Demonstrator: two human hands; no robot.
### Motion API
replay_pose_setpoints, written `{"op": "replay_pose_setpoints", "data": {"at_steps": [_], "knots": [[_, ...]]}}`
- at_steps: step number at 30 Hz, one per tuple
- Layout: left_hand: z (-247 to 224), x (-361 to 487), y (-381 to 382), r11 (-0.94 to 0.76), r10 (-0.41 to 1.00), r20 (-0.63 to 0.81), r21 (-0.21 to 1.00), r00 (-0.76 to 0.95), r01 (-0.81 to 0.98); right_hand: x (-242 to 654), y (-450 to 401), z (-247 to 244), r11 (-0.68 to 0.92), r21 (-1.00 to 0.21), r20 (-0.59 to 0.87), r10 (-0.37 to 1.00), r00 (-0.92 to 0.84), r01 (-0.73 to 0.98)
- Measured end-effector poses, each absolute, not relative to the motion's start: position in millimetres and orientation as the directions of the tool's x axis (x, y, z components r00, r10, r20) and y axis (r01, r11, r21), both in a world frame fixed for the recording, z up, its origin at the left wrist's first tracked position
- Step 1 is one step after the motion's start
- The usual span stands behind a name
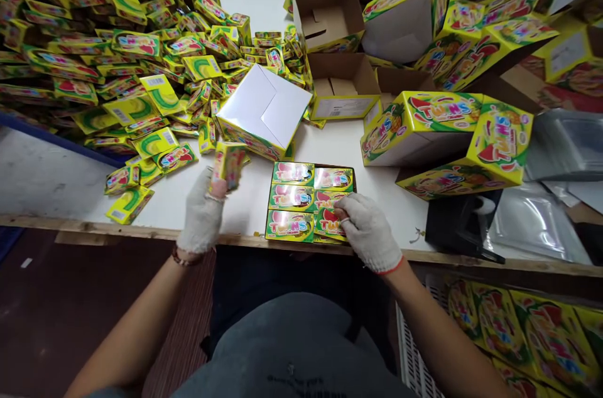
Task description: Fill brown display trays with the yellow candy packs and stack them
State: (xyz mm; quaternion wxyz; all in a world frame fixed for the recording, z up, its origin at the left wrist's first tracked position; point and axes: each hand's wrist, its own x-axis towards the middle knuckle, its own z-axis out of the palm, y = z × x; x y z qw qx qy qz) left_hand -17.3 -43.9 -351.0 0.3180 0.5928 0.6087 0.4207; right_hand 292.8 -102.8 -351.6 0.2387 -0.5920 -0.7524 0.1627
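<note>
My left hand (203, 213), in a white glove with bare fingertips, is closed around small yellow candy boxes (229, 167), blurred by motion, just above the table edge. To its right, an open display carton (356, 179) sits at the front of the table with two columns of small TWINS candy boxes (291, 198) lying face up. My right hand (370, 231), also gloved, has its fingers curled at the carton's right side. They grip a small candy box (330, 223) in the lower right corner; the hand partly covers it.
A large heap of small candy boxes (136, 43) fills the left. Behind the carton lies a closed-looking carton (264, 103), white side up. Empty display cartons (343, 90) pile up at the right, beside a black tape dispenser (464, 222) and clear plastic sheets (532, 222). A crate (414, 348) stands below right.
</note>
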Motion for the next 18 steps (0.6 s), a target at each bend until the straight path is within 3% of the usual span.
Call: {"op": "replay_pose_setpoints", "data": {"at_steps": [2,4,8,12,18], "knots": [[-347,12,-66,-0.059,0.998,0.052,0.978,0.039,0.201,298,-100,-349,0.265,-0.568,0.175,0.964,-0.201,0.779],[-344,35,-82,-0.019,0.99,0.008,0.997,0.14,0.078,299,-100,-347,0.299,-0.528,0.153,0.954,-0.257,0.795],[-350,61,-93,0.02,0.985,-0.039,0.994,0.17,0.111,291,-106,-344,0.391,-0.343,0.142,0.92,-0.364,0.854],[-365,66,-90,0.018,0.984,-0.028,0.998,0.174,0.059,282,-101,-348,0.475,-0.314,0.169,0.88,-0.444,0.822],[-366,70,-86,0.054,0.986,-0.049,0.998,0.159,-0.028,269,-94,-358,0.342,-0.248,0.045,0.939,-0.342,0.906]]}}
